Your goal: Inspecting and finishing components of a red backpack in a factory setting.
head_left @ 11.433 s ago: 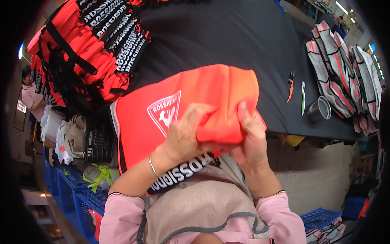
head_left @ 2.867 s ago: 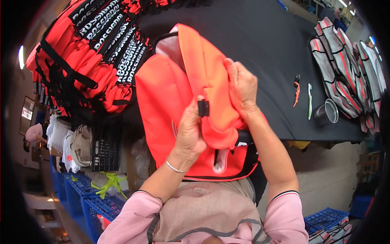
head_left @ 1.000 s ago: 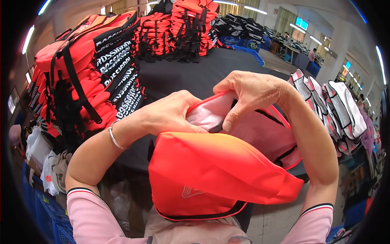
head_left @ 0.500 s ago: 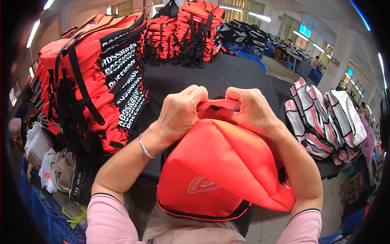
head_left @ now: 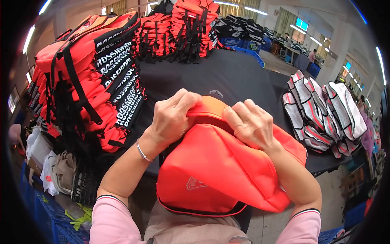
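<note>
An orange-red bag [head_left: 215,162] with black edging stands in front of my body, at the near edge of the black-covered table [head_left: 195,77]. Its far rim is lifted in both hands. My left hand [head_left: 172,116] is closed on the rim's left part, thumb and fingers pinching the fabric. Further right, my right hand [head_left: 252,122] grips the same rim with bent fingers. Between the hands the rim makes a smooth orange band above a dark opening. A small grey curved piece [head_left: 216,93] shows just beyond the rim. The bag's inside is mostly hidden.
At the left rises a tall stack of red and black bags [head_left: 93,81]. More red bags [head_left: 193,28] are piled at the back. White-grey bags [head_left: 325,116] lie on the right. Blue crates [head_left: 50,215] stand at lower left, and people work in the far background.
My right hand has moved slightly down and right along the rim. The rim between the hands has turned flatter and shows more orange fabric. The whole view has shifted a little.
</note>
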`<move>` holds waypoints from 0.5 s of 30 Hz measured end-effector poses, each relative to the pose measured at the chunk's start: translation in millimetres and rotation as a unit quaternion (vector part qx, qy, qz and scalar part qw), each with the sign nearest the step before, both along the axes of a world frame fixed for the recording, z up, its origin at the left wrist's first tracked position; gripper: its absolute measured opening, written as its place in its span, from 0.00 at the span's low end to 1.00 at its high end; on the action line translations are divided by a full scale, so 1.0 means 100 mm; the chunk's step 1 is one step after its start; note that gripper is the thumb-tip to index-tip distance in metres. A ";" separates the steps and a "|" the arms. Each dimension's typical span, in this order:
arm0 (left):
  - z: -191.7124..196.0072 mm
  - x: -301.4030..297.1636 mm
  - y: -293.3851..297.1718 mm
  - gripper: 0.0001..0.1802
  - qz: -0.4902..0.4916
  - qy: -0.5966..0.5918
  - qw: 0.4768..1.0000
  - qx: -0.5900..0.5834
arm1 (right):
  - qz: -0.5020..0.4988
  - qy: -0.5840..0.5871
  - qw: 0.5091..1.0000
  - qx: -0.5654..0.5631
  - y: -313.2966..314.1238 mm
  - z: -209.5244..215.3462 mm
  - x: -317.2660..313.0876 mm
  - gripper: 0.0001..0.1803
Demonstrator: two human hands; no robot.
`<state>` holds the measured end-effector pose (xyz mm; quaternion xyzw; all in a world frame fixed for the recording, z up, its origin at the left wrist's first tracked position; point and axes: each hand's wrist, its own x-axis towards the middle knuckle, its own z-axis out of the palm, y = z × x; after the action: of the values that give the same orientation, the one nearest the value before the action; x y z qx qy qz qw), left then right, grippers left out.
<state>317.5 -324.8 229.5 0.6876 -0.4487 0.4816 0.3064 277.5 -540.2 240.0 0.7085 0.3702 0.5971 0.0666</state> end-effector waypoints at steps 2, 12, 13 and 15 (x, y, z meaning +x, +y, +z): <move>-0.02 -0.02 0.03 0.10 -0.027 -0.030 0.999 0.009 | -0.025 0.044 0.998 0.047 -0.03 0.00 -0.08 0.08; -0.06 -0.15 0.08 0.08 -0.094 -0.125 0.986 0.052 | 0.114 0.747 0.653 0.058 -0.36 0.76 -0.34 0.15; -0.04 -0.16 0.06 0.08 -0.100 -0.126 0.986 0.054 | 0.232 0.792 0.548 0.139 -0.39 0.78 -0.26 0.19; 0.00 -0.19 0.00 0.08 -0.111 -0.128 0.984 0.053 | 0.120 0.740 0.610 0.257 -0.18 0.94 -0.20 0.27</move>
<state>298.3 -325.0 229.8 0.5812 -0.5831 0.5041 0.2609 257.2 -558.0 333.8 0.8466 0.2071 -0.0565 -0.4871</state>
